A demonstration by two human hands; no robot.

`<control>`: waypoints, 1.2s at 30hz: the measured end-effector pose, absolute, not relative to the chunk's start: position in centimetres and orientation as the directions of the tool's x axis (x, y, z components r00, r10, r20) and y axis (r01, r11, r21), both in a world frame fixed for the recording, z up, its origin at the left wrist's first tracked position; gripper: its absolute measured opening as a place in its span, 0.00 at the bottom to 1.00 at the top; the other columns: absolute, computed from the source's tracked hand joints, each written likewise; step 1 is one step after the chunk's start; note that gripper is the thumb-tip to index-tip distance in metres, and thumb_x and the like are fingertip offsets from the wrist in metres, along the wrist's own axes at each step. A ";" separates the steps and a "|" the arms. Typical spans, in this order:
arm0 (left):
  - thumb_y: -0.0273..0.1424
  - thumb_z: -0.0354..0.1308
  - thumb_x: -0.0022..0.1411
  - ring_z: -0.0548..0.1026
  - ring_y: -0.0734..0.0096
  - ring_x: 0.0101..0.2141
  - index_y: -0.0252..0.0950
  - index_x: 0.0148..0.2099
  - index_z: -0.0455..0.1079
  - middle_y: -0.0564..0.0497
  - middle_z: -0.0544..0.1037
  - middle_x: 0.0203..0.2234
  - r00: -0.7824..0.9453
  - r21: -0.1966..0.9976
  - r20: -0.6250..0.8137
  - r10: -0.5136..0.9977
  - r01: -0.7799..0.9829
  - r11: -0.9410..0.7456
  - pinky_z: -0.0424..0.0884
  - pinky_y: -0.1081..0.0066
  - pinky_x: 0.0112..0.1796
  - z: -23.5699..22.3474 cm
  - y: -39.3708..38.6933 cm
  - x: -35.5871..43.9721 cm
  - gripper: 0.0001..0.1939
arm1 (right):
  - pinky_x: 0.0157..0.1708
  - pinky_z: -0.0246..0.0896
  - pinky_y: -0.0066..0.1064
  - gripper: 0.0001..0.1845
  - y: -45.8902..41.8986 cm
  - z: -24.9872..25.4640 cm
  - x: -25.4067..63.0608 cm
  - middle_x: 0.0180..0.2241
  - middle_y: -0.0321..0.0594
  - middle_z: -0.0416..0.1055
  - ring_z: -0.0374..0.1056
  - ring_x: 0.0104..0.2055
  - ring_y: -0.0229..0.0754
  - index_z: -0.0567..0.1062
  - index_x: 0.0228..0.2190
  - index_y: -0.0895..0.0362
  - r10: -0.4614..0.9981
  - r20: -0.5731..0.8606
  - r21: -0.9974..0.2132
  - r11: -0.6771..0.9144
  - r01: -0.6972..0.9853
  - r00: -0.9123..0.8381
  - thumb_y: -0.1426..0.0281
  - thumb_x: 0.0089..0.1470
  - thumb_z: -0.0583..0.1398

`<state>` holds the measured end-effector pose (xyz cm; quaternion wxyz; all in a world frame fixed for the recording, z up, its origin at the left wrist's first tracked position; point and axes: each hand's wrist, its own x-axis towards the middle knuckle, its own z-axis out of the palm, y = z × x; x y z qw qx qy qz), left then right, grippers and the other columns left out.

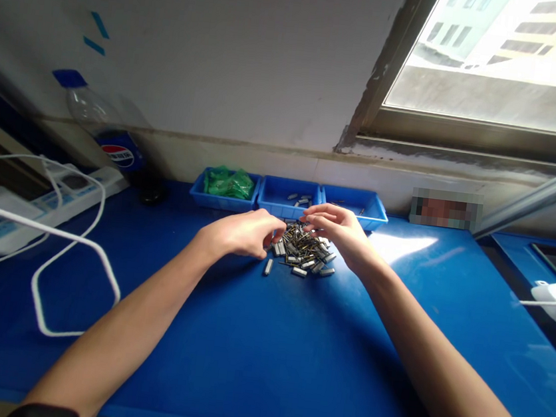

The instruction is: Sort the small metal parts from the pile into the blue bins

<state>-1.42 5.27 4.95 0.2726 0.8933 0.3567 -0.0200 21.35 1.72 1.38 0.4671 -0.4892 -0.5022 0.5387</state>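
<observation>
A pile of small metal pieces [305,246] lies on the blue table, mixing short grey blocks with thin dark and brass-coloured pins or bits. My left hand [245,233] is at the pile's left edge, its fingers bent and the thumb apart from them; nothing shows between them. Over the right far side of the pile is my right hand [340,230], fingers reaching left and slightly bent, with no held thing visible. One loose grey block [268,267] sits in front of the left hand. Behind the hands, the middle blue bin [278,207] contains several grey pieces.
The left blue bin [199,193] holds green plastic bags [228,183]; the right blue bin [378,214] has a few small pieces. A cola bottle [122,151], power strip [5,221] and white cable [102,255] are left. A metal pole [540,195] slants at right.
</observation>
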 end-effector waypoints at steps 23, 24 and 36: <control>0.30 0.68 0.52 0.82 0.66 0.35 0.35 0.35 0.72 0.49 0.81 0.32 0.548 0.806 0.242 0.800 0.346 -0.481 0.79 0.70 0.38 5.0 6.2 -0.7 0.09 | 0.40 0.72 0.33 0.16 1.6 1.1 21.6 0.39 0.44 0.83 0.78 0.38 0.42 0.82 0.41 0.55 0.977 -0.080 -0.993 -0.095 -0.066 -0.198 0.62 0.51 0.72; 0.31 0.69 0.51 0.82 0.65 0.35 0.35 0.35 0.71 0.48 0.81 0.32 0.538 0.819 0.239 0.808 0.336 -0.465 0.79 0.70 0.38 4.9 6.3 -0.7 0.11 | 0.41 0.72 0.33 0.17 1.7 1.0 21.7 0.40 0.44 0.83 0.79 0.38 0.43 0.82 0.42 0.55 0.973 -0.070 -0.992 -0.091 -0.086 -0.218 0.62 0.51 0.72; 0.32 0.71 0.51 0.81 0.64 0.35 0.34 0.32 0.73 0.48 0.81 0.30 0.519 0.830 0.292 0.803 0.279 -0.482 0.80 0.68 0.38 4.6 6.0 0.0 0.11 | 0.42 0.74 0.32 0.20 1.4 1.3 21.3 0.35 0.42 0.82 0.78 0.36 0.41 0.82 0.41 0.56 0.954 -0.141 -0.959 -0.198 -0.203 -0.265 0.61 0.48 0.76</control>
